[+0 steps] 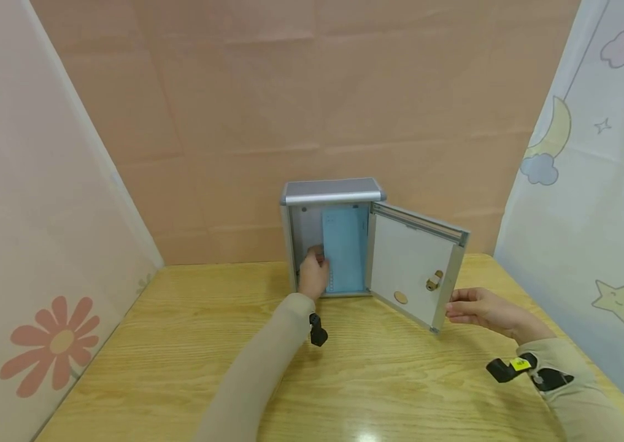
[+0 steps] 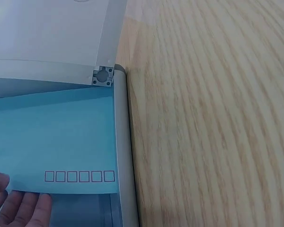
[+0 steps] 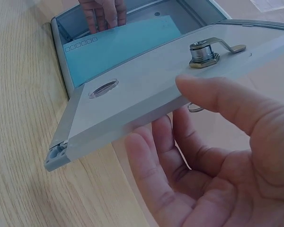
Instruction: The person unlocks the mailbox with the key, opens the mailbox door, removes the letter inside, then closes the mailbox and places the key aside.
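Observation:
A metal mailbox (image 1: 334,189) stands at the back of the table with its door (image 1: 411,261) swung out to the right. Inside it a light blue envelope (image 1: 346,248) stands upright, a row of small red squares (image 2: 79,176) printed near one end. My left hand (image 1: 314,272) reaches into the box and pinches the envelope's left edge, thumb in front and fingers behind. At the door's free edge, my right hand (image 1: 483,312) holds on, thumb on the inner face and fingers on the outer. A cam lock (image 3: 204,53) sits on the door's inner face close to the thumb.
The mailbox stands on a wood-grain table (image 1: 190,337), against a brownish-pink backdrop (image 1: 234,123). Patterned sheets hang at the left (image 1: 24,184) and right (image 1: 593,202). A small round window (image 3: 104,88) is set low in the door.

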`<action>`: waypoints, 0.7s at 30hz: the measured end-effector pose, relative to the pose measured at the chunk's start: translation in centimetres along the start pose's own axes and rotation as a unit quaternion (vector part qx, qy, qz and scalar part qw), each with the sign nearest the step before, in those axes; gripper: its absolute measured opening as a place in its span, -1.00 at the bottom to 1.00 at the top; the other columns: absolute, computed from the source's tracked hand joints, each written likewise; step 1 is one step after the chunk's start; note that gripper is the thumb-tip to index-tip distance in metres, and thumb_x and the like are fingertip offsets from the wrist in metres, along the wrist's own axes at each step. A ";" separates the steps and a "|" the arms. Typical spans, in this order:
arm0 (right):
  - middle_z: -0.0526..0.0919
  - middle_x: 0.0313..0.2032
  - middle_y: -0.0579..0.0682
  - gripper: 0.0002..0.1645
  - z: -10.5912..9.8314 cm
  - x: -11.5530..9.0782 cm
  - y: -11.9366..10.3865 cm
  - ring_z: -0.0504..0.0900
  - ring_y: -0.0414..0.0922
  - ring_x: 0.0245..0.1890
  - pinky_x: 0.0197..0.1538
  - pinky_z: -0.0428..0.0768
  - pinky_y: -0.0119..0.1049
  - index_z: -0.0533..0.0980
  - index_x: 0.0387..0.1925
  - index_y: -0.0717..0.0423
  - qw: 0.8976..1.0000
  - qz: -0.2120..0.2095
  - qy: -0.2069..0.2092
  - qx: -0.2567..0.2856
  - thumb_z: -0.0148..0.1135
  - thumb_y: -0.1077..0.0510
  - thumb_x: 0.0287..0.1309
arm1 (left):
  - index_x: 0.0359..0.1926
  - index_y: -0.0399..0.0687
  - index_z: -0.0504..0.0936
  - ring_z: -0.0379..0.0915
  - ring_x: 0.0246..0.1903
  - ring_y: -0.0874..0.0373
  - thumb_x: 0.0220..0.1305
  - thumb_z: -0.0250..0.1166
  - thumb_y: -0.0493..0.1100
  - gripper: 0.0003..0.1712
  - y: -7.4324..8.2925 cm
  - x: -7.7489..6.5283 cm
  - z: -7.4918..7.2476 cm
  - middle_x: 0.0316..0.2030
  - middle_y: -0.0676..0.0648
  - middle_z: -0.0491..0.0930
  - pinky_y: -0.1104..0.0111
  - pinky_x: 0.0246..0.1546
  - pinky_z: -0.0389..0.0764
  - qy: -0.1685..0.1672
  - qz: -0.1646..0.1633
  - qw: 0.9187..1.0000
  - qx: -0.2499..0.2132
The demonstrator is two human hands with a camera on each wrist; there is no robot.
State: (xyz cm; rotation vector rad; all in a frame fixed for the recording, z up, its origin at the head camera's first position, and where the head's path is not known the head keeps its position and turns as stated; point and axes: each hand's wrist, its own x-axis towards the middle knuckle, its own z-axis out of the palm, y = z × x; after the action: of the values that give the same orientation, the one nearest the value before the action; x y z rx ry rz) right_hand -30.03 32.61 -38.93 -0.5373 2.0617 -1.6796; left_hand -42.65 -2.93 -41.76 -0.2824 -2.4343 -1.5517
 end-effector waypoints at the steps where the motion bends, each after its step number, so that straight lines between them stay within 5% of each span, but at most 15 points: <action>1: 0.50 -0.11 0.01 -0.73 0.0 0.0 0.0 0.61 -0.21 -0.08 0.06 0.60 -0.36 0.29 0.03 0.41 1.000 0.000 0.000 -0.001 -0.06 0.26 0.44 | 0.23 -0.20 0.38 0.53 0.01 -0.06 0.46 0.05 -0.22 -0.62 0.0 -0.1 0.0 0.04 -0.21 0.55 0.12 -0.03 0.58 0.008 0.005 1.000 0.006; 12: 0.50 -0.10 0.01 -0.71 0.1 -0.1 -0.3 0.61 -0.20 -0.07 0.07 0.59 -0.35 0.28 0.05 0.43 1.000 0.000 -0.003 0.001 -0.06 0.27 0.44 | -0.20 -0.18 0.62 0.54 -0.34 0.05 0.34 0.22 -0.26 -0.91 -0.4 -0.7 -1.6 -0.31 -0.14 0.63 0.26 -0.33 0.58 0.017 0.070 0.997 0.014; 17: 0.51 -0.11 0.00 -0.73 -0.1 0.0 -0.2 0.61 -0.20 -0.07 0.07 0.59 -0.34 0.29 0.03 0.40 1.000 -0.001 -0.005 -0.001 -0.07 0.27 0.44 | -0.19 -0.29 0.55 0.54 -0.37 -0.14 0.36 0.18 -0.34 -0.92 0.0 -1.2 -4.1 -0.35 -0.19 0.56 0.22 -0.35 0.67 -0.061 0.072 0.995 -0.042; 21: 0.50 -0.10 0.01 -0.73 -0.1 0.1 -0.1 0.61 -0.20 -0.07 0.06 0.60 -0.35 0.29 0.03 0.40 1.000 -0.001 -0.006 -0.003 -0.07 0.26 0.44 | -0.17 -0.31 0.51 0.53 -0.27 -0.23 0.37 0.16 -0.35 -0.92 0.5 -2.0 -7.0 -0.34 -0.16 0.51 0.23 -0.30 0.69 -0.135 0.024 0.988 -0.067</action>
State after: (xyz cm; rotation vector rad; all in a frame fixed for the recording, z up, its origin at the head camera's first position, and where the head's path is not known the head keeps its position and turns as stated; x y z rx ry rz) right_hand -30.17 32.64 -38.78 -0.5499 2.0590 -1.6688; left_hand -39.90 -9.11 -39.10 -0.6094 -2.4974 -1.7605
